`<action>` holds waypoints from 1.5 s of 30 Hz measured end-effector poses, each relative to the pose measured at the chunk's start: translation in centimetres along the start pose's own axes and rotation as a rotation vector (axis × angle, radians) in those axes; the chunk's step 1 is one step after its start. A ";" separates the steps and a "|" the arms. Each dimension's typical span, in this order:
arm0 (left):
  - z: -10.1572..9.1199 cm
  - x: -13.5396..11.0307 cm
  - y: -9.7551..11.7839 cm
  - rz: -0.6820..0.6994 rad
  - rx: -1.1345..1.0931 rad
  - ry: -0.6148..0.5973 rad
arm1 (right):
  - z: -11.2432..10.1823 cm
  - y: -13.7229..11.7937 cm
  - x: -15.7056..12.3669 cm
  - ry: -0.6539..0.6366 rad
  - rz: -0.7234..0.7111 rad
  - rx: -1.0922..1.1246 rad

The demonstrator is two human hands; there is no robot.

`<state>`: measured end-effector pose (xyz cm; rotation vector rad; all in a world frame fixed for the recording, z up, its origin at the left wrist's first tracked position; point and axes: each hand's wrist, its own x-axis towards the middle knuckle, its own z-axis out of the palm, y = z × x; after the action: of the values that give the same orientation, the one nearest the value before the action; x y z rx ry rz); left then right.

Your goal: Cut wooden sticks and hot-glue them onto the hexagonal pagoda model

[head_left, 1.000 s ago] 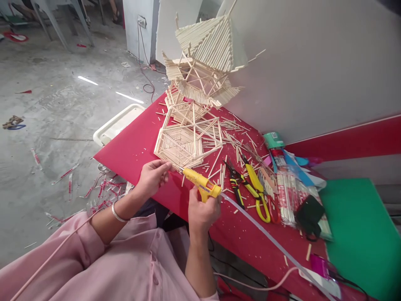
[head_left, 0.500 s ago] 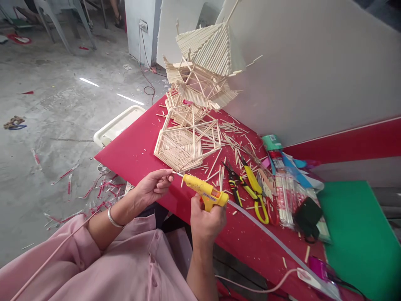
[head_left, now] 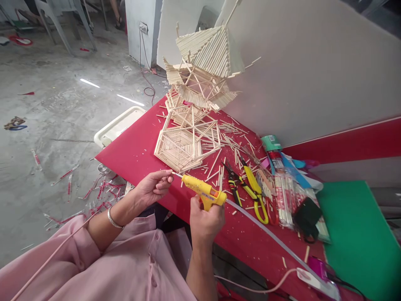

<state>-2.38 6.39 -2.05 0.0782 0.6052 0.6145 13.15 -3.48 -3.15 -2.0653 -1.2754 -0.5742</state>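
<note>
My right hand (head_left: 207,217) is wrapped around the handle of a yellow hot glue gun (head_left: 200,188), with a long translucent glue stick (head_left: 266,232) trailing from its back. The nozzle points left, toward my left hand (head_left: 156,186). There, thumb and forefinger pinch what looks like a thin wooden stick (head_left: 174,172), its pale end close to the nozzle; most of it is hidden by the fingers. Just beyond, on the red table (head_left: 131,154), lies a hexagonal frame of wooden sticks (head_left: 178,146). Behind it stands a tiered, roofed stick model (head_left: 206,54).
Loose sticks (head_left: 234,136) are scattered across the table. Black-and-yellow pliers (head_left: 239,182), yellow-handled scissors (head_left: 255,184) and packs of sticks (head_left: 285,196) lie to the right, near a green board (head_left: 357,234). A pink cord (head_left: 263,288) runs below the table's front edge. Wrappers (head_left: 100,188) litter the floor.
The glue gun and my right hand have shifted very slightly left, toward my left fingertips. My left hand has barely moved, and the rest looks the same.
</note>
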 end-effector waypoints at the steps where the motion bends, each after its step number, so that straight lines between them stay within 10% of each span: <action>1: 0.0 0.0 0.0 -0.001 0.002 -0.001 | 0.0 0.0 0.0 -0.002 0.002 -0.001; 23: 0.0 -0.3 0.0 0.007 0.031 -0.016 | 0.2 0.3 -0.3 0.007 0.023 0.026; 36: -0.3 1.0 -1.3 0.852 0.763 0.391 | -2.1 7.0 -2.6 -0.209 0.249 0.034; 45: -1.3 2.4 -1.6 1.244 1.114 0.438 | -2.2 8.1 -1.5 0.040 0.059 -0.197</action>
<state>-0.72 6.34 -4.79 1.4833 1.2704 1.4341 19.74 -8.66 -4.96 -2.2316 -1.1705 -0.7357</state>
